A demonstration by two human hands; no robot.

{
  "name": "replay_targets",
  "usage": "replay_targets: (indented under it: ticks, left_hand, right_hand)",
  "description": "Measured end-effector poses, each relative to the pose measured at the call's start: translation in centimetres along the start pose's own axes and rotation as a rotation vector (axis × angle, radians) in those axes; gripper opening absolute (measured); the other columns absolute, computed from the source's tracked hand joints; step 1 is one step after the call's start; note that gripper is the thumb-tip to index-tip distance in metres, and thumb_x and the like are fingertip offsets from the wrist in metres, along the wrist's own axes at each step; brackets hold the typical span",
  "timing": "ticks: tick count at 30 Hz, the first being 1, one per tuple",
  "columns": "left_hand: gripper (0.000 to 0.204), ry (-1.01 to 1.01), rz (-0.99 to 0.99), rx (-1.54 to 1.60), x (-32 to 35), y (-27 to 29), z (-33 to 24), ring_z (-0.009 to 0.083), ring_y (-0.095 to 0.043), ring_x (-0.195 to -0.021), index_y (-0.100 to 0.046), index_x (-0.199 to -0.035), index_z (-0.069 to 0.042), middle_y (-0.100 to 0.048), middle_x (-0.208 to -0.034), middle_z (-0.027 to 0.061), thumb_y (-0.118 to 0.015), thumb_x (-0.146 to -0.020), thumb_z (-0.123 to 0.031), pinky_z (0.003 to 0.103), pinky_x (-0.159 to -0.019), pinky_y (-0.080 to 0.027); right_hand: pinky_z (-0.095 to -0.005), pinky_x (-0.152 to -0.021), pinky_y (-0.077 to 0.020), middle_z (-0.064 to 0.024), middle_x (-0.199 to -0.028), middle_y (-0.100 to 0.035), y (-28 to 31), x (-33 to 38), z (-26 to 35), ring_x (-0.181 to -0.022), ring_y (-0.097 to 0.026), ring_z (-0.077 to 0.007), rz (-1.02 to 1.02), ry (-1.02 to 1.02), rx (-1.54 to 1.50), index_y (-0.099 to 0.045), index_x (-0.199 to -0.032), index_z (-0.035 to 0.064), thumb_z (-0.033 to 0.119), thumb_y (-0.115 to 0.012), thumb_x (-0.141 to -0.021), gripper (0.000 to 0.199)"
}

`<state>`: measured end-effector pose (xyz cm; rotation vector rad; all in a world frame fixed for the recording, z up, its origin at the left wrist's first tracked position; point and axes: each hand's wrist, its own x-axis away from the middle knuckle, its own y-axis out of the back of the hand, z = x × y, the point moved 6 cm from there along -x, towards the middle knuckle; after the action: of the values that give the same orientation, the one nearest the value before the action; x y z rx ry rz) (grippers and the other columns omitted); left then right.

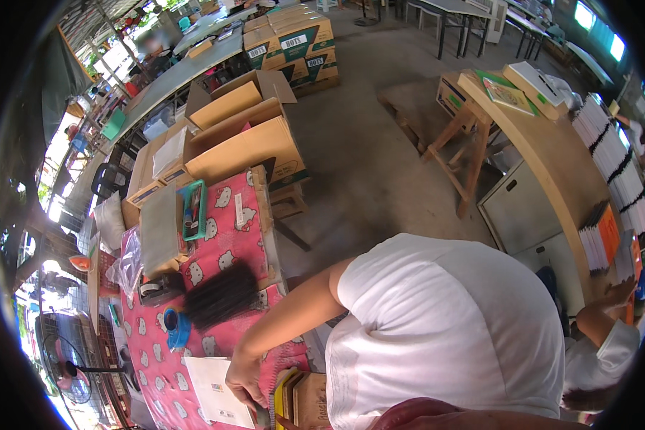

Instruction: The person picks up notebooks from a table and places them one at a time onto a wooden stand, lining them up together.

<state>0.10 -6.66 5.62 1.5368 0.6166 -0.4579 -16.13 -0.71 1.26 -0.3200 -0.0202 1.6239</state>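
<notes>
My right hand [245, 380] reaches down to the pink patterned tabletop with its fingers bent and close together. They press at the right edge of a white booklet [215, 387] lying flat there. A small dark piece [263, 417] shows by the fingertips; I cannot make out what it is or whether I hold it. Right beside the hand stand yellow and brown card folders or boxes [309, 400] with handwriting. My left hand does not show. Farther up the table lie a blue tape roll [176, 327], a black tape dispenser [160, 289] and a bundle of black strips [222, 294].
A green tray [194, 209] of small tools sits at the table's far side. Open cardboard boxes [247, 143] stand beyond it. At right, a wooden bench [552, 158] bears stacked booklets [609, 154]. Another person's arm [600, 319] is by those stacks. A fan [70, 368] stands at left.
</notes>
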Motion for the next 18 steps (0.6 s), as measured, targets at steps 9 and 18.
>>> replay_targets:
  ticks: [9,18]
  left_hand:
    - [0.04,-0.008,-0.043,0.039,-0.4,-0.4,0.0,0.0314,-0.054,-0.065,-0.059,-0.072,-0.001,-0.056,-0.066,0.0124,-0.082,-0.076,-0.034,0.047,-0.069,-0.045]
    - [0.037,-0.045,-0.049,0.068,-1.1,-0.8,-0.6,0.0309,-0.054,-0.066,-0.06,-0.074,-0.001,-0.057,-0.067,0.0125,-0.082,-0.076,-0.031,0.047,-0.069,-0.046]
  right_hand:
    - [-0.0278,-0.083,-0.0546,-0.0164,-0.096,-0.072,-1.0,-0.7,0.8,-0.087,-0.07,-0.0185,-0.016,0.046,-0.264,-0.069,-0.105,-0.007,-0.002,-0.073,-0.081,0.025]
    - [-0.0266,-0.074,-0.0517,-0.0128,-0.095,-0.073,-0.5,-1.7,-1.1,-0.082,-0.067,-0.0162,-0.086,-0.036,0.053,-0.071,-0.105,-0.0042,0.001,-0.074,-0.08,0.025]
